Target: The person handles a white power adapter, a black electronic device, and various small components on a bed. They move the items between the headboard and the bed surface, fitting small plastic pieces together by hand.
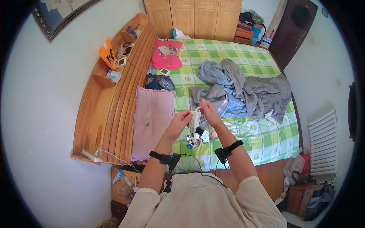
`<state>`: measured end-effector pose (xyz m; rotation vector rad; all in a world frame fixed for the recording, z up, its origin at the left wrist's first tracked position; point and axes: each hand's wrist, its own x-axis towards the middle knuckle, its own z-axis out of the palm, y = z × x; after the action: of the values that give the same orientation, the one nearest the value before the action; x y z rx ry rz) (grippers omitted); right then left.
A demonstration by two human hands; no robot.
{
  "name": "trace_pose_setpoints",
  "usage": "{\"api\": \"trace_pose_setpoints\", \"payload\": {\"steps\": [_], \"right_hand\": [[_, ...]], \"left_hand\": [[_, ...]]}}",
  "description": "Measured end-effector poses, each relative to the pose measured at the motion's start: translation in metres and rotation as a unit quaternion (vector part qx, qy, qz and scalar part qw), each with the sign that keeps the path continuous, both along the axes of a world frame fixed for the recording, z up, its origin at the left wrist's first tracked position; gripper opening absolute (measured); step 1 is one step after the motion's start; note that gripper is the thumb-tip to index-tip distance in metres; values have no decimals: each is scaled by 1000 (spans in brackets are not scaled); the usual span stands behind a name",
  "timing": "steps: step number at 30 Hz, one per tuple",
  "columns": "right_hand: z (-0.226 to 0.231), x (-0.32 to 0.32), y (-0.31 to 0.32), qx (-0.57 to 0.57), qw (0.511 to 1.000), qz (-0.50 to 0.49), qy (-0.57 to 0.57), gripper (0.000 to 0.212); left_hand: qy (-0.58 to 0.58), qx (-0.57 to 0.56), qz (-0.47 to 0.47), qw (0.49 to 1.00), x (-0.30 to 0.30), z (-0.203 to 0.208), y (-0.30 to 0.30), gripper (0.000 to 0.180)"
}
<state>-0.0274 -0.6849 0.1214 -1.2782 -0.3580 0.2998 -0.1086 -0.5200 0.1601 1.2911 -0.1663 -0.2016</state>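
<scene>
Above the near part of the bed, my two hands hold a slim white object [195, 121] with a white cord or strap looped at its top. I cannot make out its exact kind. My left hand [181, 124] pinches its left side with thumb and fingers. At its upper end, the fingers of my right hand [208, 111] close on the looped part. Just below, on the green checked sheet, lie several small bottles and tubes [193, 141], a small white box [205, 136] and a round pink container [214, 135].
A mauve pillow [153, 121] lies left of my hands, by the wooden headboard [114, 114]. Rumpled grey and blue bedding [243, 89] covers the bed's right middle. Farther off are a pink pillow [167, 55] and a wardrobe [194, 19]. A radiator [323, 140] stands at right.
</scene>
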Motion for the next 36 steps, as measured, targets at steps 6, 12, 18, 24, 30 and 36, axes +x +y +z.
{"api": "trace_pose_setpoints", "payload": {"steps": [6, 12, 18, 24, 30, 36], "right_hand": [[11, -11, 8, -40, 999, -15, -21, 34], [-35, -19, 11, -116, 992, 24, -51, 41], [-17, -54, 24, -352, 907, -9, -233, 26], [5, -67, 26, -480, 818, -18, -316, 19], [17, -75, 29, -517, 789, 46, -327, 18], [32, -67, 26, -509, 769, 4, -388, 28]], "left_hand": [[-9, 12, -16, 1000, 1, -9, 5, 34], [1, -70, 55, 996, 7, -13, 0, 30], [9, 11, 184, 983, 16, -24, 19, 29], [-16, 72, 256, 964, 19, -27, 30, 34], [-7, 114, 310, 944, 25, -44, 41, 36], [-52, 131, 328, 934, 25, -58, 44, 36]]}}
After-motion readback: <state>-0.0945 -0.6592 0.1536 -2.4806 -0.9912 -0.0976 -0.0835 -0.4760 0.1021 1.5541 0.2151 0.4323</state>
